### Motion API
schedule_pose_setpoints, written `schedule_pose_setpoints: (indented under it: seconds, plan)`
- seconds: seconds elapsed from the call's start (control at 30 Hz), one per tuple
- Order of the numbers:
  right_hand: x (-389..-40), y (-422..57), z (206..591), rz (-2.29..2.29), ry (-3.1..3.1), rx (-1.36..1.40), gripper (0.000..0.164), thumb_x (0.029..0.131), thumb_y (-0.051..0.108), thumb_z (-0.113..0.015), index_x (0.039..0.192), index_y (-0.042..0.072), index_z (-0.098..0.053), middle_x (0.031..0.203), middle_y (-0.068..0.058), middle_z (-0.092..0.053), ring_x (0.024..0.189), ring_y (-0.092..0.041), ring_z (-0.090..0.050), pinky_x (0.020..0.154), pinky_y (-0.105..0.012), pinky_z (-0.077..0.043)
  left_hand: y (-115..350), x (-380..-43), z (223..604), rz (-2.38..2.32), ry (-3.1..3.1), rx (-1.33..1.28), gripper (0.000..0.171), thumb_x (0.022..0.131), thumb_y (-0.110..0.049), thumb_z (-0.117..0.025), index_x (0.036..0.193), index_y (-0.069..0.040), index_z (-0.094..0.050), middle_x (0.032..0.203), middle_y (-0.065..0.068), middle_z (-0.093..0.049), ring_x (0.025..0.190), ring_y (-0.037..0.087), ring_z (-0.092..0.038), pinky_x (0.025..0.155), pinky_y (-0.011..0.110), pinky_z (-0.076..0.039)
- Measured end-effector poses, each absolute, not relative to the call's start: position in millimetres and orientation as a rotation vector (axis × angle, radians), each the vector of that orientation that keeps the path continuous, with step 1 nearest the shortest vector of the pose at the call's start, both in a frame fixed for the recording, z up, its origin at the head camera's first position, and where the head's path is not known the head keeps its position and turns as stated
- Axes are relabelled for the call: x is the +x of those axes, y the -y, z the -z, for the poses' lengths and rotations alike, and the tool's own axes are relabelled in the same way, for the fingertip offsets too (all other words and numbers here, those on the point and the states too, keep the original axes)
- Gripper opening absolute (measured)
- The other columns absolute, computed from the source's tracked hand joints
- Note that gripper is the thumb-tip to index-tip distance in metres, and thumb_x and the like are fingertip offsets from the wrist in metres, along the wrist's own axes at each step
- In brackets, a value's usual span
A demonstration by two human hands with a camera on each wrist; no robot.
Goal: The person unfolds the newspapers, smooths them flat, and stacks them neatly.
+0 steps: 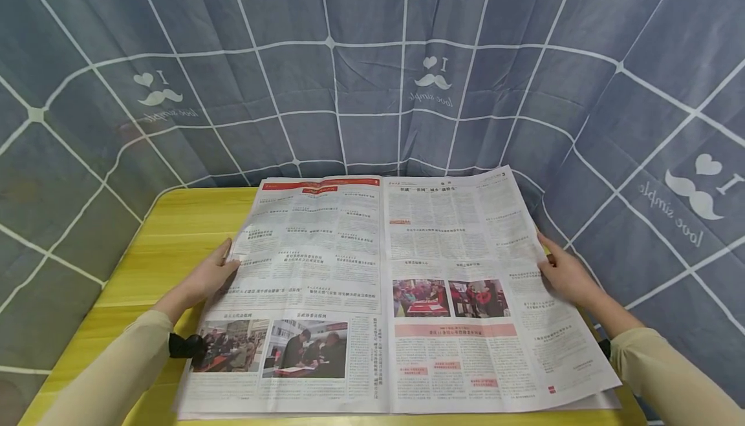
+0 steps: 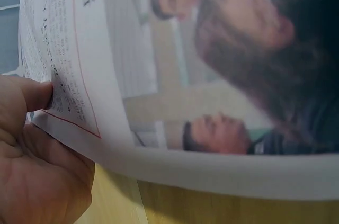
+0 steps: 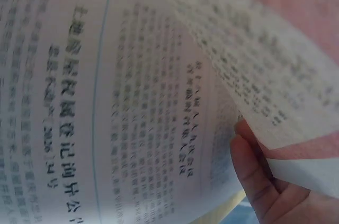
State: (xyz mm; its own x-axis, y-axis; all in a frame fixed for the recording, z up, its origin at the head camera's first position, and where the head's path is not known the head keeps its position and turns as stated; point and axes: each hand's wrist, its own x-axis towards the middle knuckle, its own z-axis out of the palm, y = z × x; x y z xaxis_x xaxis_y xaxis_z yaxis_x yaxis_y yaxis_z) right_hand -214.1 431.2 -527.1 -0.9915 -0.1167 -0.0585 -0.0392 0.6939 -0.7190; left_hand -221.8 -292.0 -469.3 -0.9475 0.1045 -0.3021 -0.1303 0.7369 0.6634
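An open newspaper (image 1: 419,245) lies spread across the yellow table (image 1: 169,245), its centre fold running away from me. My left hand (image 1: 212,274) grips the left page's outer edge; in the left wrist view its thumb (image 2: 38,96) lies over the paper, with the other fingers partly hidden underneath. On the opposite side my right hand (image 1: 567,277) pinches the right page's outer edge. The right wrist view shows that page's edge (image 3: 296,123) raised above another printed sheet (image 3: 132,102), with fingers right at the edge.
A grey-blue curtain (image 1: 372,83) with white grid lines encloses the table at the back and sides. Yellow tabletop shows left of the newspaper. Dark wrist devices, one being the black piece (image 1: 187,346) at the left sleeve, sit close to the paper.
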Motion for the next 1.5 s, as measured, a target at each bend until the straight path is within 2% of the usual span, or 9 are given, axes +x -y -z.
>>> schedule_pose_setpoints:
  seconds: [0.13, 0.2, 0.33, 0.6, 0.87, 0.97, 1.2, 1.37, 1.5]
  plan:
    - [-215, -434, 533, 1.148, -2.831, -0.113, 0.065, 0.108, 0.009, -0.047, 0.161, -0.006, -0.012, 0.117, -0.039, -0.060, 0.083, -0.029, -0.067, 0.065, -0.038, -0.051, 293, -224, 471, -0.952, -2.663, -0.017, 0.080, 0.111, -0.034, -0.043, 0.161, 0.004, 0.007, 0.157, 0.042, -0.016, 0.132, 0.053, -0.041, 0.106, 0.068, -0.033]
    - [-215, -437, 534, 1.095, -2.860, -0.105, 0.065, 0.108, 0.011, -0.049, 0.160, -0.008, -0.015, 0.115, -0.037, -0.061, 0.082, -0.028, -0.066, 0.064, -0.037, -0.050, 294, -225, 472, -0.923, -2.678, -0.014, 0.080, 0.111, -0.035, -0.043, 0.161, 0.005, 0.004, 0.152, 0.044, -0.027, 0.118, 0.046, -0.054, 0.096, 0.061, -0.044]
    - [-215, -441, 535, 1.004, -2.900, -0.081, 0.063, 0.108, 0.013, -0.050, 0.158, -0.011, -0.020, 0.110, -0.033, -0.064, 0.078, -0.025, -0.064, 0.065, -0.038, -0.048, 293, -228, 477, -0.890, -2.710, 0.002, 0.078, 0.111, -0.033, -0.046, 0.161, 0.006, -0.001, 0.144, 0.043, -0.040, 0.103, 0.036, -0.063, 0.084, 0.050, -0.051]
    - [-217, -443, 538, 0.924, -2.938, -0.048, 0.061, 0.106, 0.012, -0.051, 0.154, -0.015, -0.025, 0.112, -0.034, -0.062, 0.085, -0.032, -0.062, 0.074, -0.047, -0.048, 286, -231, 477, -0.792, -2.760, -0.005, 0.077, 0.110, -0.029, -0.048, 0.160, 0.008, -0.003, 0.150, 0.042, -0.033, 0.118, 0.047, -0.054, 0.102, 0.067, -0.039]
    - [-216, -442, 540, 0.891, -2.959, -0.031, 0.060, 0.105, 0.013, -0.052, 0.152, -0.017, -0.029, 0.120, -0.040, -0.058, 0.095, -0.041, -0.061, 0.082, -0.058, -0.047, 282, -229, 473, -0.670, -2.796, 0.015, 0.079, 0.109, -0.029, -0.051, 0.159, 0.011, -0.005, 0.157, 0.040, -0.021, 0.139, 0.058, -0.032, 0.109, 0.070, -0.029]
    - [-216, -444, 541, 0.901, -2.943, -0.020, 0.062, 0.106, 0.016, -0.053, 0.152, -0.017, -0.028, 0.119, -0.039, -0.058, 0.092, -0.039, -0.062, 0.079, -0.055, -0.048, 281, -229, 474, -0.642, -2.814, 0.012, 0.079, 0.109, -0.029, -0.052, 0.159, 0.011, -0.006, 0.158, 0.040, -0.020, 0.140, 0.059, -0.028, 0.110, 0.069, -0.028]
    - [-212, -454, 540, 1.031, -2.838, -0.089, 0.072, 0.102, 0.012, -0.058, 0.153, -0.019, -0.019, 0.103, -0.027, -0.060, 0.081, -0.026, -0.059, 0.070, -0.039, -0.048, 279, -230, 478, -0.597, -2.857, -0.002, 0.076, 0.109, -0.029, -0.050, 0.159, 0.012, -0.009, 0.155, 0.041, -0.025, 0.137, 0.059, -0.033, 0.108, 0.069, -0.032]
    - [-202, -465, 531, 1.233, -2.557, -0.213, 0.079, 0.098, 0.002, -0.059, 0.156, -0.017, -0.008, 0.120, -0.033, -0.052, 0.090, -0.027, -0.061, 0.067, -0.036, -0.055, 279, -230, 479, -0.606, -2.851, -0.025, 0.076, 0.109, -0.029, -0.050, 0.159, 0.011, -0.009, 0.156, 0.040, -0.025, 0.138, 0.058, -0.033, 0.109, 0.069, -0.031]
    - [-193, -473, 524, 1.273, -2.409, -0.286, 0.078, 0.097, -0.002, -0.061, 0.156, -0.017, -0.012, 0.131, -0.037, -0.046, 0.095, -0.028, -0.061, 0.069, -0.036, -0.056, 279, -228, 478, -0.614, -2.845, -0.035, 0.076, 0.109, -0.029, -0.050, 0.159, 0.010, -0.009, 0.156, 0.039, -0.024, 0.139, 0.058, -0.031, 0.109, 0.069, -0.030]
